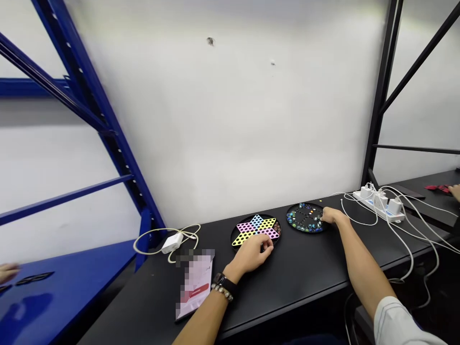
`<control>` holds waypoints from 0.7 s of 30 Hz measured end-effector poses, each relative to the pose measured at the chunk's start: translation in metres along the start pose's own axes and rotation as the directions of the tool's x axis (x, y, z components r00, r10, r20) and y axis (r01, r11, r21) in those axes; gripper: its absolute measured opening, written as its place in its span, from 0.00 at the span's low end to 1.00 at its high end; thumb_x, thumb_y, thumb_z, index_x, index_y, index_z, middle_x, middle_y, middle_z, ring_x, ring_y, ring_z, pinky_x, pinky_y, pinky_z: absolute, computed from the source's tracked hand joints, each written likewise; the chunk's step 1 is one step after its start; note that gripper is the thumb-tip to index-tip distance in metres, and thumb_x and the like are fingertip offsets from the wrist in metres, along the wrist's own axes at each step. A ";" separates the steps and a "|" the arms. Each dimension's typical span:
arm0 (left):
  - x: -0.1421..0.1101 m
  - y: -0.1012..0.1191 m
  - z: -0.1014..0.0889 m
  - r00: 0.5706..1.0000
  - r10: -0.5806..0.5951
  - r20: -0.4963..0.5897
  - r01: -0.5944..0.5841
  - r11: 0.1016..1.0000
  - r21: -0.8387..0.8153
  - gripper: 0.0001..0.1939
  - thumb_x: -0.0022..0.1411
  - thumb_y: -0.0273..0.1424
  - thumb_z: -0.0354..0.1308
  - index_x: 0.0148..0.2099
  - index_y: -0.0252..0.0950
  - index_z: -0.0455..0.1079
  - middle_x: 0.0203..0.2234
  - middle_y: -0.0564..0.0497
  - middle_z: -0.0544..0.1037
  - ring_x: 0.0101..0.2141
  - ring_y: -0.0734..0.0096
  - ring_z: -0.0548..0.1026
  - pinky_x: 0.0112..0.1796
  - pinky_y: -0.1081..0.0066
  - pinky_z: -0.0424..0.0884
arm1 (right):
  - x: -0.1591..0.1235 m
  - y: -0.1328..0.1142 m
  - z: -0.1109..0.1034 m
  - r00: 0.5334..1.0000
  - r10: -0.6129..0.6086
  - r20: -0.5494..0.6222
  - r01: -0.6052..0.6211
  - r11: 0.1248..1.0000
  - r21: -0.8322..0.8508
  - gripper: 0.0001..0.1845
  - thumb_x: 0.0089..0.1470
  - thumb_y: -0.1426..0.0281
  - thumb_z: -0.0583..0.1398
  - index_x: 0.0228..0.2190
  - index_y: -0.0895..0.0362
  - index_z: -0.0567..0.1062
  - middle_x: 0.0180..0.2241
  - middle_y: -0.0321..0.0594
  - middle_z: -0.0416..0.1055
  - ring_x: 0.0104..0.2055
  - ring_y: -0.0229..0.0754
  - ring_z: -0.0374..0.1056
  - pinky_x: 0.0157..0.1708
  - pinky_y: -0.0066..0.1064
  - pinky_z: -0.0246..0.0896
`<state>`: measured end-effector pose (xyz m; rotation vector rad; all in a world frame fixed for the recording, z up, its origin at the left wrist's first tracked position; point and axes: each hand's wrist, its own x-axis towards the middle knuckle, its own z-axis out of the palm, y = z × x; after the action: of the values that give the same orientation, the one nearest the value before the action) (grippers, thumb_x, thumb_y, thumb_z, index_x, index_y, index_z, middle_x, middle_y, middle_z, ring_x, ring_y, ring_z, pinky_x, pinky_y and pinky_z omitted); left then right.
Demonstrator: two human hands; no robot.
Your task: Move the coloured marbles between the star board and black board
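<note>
At the far left, beyond the desk's left edge, a blue table [93, 268] bears a dark flat item [34, 278], with a co-worker's hand [7, 272] just beside it. On the black desk [287, 273], a white adapter [172, 243] with a looped pale cable [145, 229] lies near the back left corner. Nearer the front edge, a device with a pink screen [201, 278], partly blurred, lies beside the left forearm.

Farther right, the left hand [251, 251], with a dark watch [227, 283] and a beaded bracelet [223, 292] at its wrist, reaches in from the front edge. Its fingers are curled toward the thumb; whether anything is pinched cannot be told. The hand overlaps the near side of a star-shaped board [247, 227], which lies in a round black tray [232, 231] toward the back edge. Reddish-brown marbles [277, 227] sit between the star and the tray's right rim.

To the right, a second round tray [301, 221], near the back edge, holds glass marbles [292, 222], many gathered along its rim. The right hand [331, 215] is at this tray's right rim, fingertips directed inward beside several marbles; their closure, and any marble between them, cannot be made out.

Near the back right corner lies a white power strip [381, 209] with plugs and trailing white cables. Beyond it, another co-worker's hand [455, 191] adjoins a red item [437, 188].
</note>
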<state>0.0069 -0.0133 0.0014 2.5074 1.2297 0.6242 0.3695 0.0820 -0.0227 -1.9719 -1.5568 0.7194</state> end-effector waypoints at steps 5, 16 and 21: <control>-0.001 0.001 -0.001 1.000 -0.009 0.000 0.009 1.000 0.012 0.08 0.59 0.33 0.52 0.33 0.40 0.72 0.28 0.53 0.76 0.31 0.70 0.72 0.34 0.72 0.64 | -0.006 -0.023 -0.008 0.999 -0.028 0.027 0.001 0.709 0.705 0.14 0.60 0.60 0.52 0.26 0.55 0.63 0.15 0.25 0.50 0.13 0.28 0.42 0.13 0.22 0.36; 0.001 -0.001 0.000 0.977 0.021 -0.211 -0.011 0.999 0.049 0.07 0.61 0.32 0.52 0.33 0.40 0.70 0.29 0.53 0.76 0.30 0.70 0.72 0.33 0.71 0.65 | -0.039 -0.101 0.085 0.929 -0.350 -0.124 0.351 0.723 0.595 0.23 0.58 0.56 0.52 0.18 0.53 0.53 0.14 0.27 0.46 0.16 0.31 0.43 0.16 0.25 0.38; 0.000 0.000 -0.007 0.860 -0.009 -0.511 0.044 0.997 0.056 0.09 0.64 0.34 0.49 0.34 0.39 0.68 0.27 0.53 0.73 0.27 0.72 0.68 0.32 0.71 0.64 | -0.077 -0.150 0.139 0.704 -0.705 -0.085 0.710 0.700 0.076 0.21 0.62 0.63 0.49 0.20 0.56 0.65 0.20 0.34 0.64 0.24 0.36 0.58 0.27 0.27 0.51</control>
<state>0.0031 -0.0126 0.0077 2.4493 1.4678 1.3277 0.1544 0.0471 -0.0134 -1.1258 -2.0023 0.3963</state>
